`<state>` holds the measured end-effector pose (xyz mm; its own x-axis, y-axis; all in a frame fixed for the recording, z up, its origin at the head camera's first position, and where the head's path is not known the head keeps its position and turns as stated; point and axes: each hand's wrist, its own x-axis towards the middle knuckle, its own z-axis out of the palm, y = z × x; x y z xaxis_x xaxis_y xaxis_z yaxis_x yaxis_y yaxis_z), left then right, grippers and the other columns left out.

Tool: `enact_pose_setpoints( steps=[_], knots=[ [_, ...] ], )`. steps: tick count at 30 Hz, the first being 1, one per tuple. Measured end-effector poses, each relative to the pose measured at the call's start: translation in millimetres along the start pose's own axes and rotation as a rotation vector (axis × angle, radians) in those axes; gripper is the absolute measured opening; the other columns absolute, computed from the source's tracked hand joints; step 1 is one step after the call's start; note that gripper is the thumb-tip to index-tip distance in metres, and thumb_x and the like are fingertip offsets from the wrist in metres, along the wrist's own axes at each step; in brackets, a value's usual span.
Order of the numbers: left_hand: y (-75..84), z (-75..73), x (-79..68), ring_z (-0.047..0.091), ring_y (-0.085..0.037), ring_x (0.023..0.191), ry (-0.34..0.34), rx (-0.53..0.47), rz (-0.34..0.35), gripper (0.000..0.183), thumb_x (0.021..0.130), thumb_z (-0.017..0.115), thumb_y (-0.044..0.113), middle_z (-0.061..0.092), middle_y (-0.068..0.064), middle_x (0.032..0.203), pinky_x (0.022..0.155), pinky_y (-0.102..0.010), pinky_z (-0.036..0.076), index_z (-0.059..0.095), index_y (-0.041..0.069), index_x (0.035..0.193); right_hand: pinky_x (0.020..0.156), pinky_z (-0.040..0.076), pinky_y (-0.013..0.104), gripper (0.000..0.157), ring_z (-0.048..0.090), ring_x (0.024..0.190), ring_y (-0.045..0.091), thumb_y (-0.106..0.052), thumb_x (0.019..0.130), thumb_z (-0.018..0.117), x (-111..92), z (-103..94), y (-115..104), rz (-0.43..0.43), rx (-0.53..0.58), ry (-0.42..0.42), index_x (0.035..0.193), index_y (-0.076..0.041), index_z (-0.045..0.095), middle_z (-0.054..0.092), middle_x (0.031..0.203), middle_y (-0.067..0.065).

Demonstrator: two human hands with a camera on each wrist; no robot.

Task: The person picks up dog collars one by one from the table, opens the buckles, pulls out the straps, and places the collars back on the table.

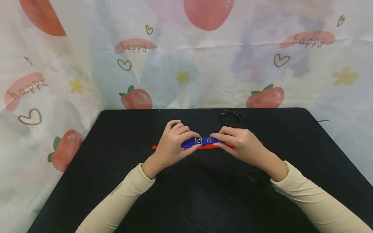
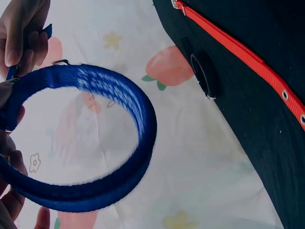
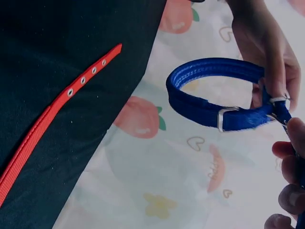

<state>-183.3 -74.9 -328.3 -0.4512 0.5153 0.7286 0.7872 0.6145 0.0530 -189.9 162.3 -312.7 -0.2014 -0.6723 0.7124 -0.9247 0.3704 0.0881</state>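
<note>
A blue dog collar is held up between both hands, closed into a loop in the left wrist view. My left hand pinches it at the metal buckle, thumb below and fingers above. On the other side, my right hand grips the eyeleted strap end between thumb and fingers. From the right wrist, the strap runs through the buckle, and a rectangular metal ring sits on the band. Behind the hands lies a red collar stretched out on the table, its eyelets showing in the right wrist view.
A thin black collar rests in a ring near the table's far edge. The table has a black cover. A white curtain printed with fruit and hearts hangs behind it and along the left.
</note>
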Motion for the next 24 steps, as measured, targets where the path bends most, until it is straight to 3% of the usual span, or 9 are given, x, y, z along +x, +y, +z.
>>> enact_pose_setpoints(
  steps=[6,11,24],
  knots=[
    [1.0,0.9,0.5,0.053,-0.013,0.075,-0.006,0.014,0.017,0.021,0.075,0.079,0.031,0.064,0.003,0.073,0.098,-0.044,0.040,0.073,0.016,0.088,0.048,0.039,0.015,0.048,0.044,0.052,0.006,-0.038,0.098,0.039,0.3,5.5,-0.7,-0.018,-0.021,-0.030,0.098,-0.001,0.071,0.058,0.077,0.003],
    [-0.8,-1.6,-0.5,0.053,-0.013,0.074,-0.014,0.052,0.002,0.020,0.074,0.079,0.031,0.064,0.004,0.072,0.097,-0.044,0.040,0.073,0.018,0.088,0.049,0.038,0.014,0.055,0.044,0.053,0.004,-0.044,0.097,0.036,-4.5,0.1,3.1,0.033,-0.011,-0.073,0.101,-0.001,0.070,0.058,0.076,0.002],
    [-2.1,-4.0,-1.2,0.050,-0.010,0.071,-0.096,0.098,-0.013,0.016,0.074,0.076,0.031,0.066,0.006,0.070,0.092,-0.042,0.041,0.071,0.020,0.085,0.048,0.037,0.015,0.053,0.042,0.053,0.003,-0.044,0.098,0.035,-9.8,-9.1,7.4,0.047,-0.044,-0.093,0.092,-0.006,0.071,0.057,0.074,-0.001]
  ],
)
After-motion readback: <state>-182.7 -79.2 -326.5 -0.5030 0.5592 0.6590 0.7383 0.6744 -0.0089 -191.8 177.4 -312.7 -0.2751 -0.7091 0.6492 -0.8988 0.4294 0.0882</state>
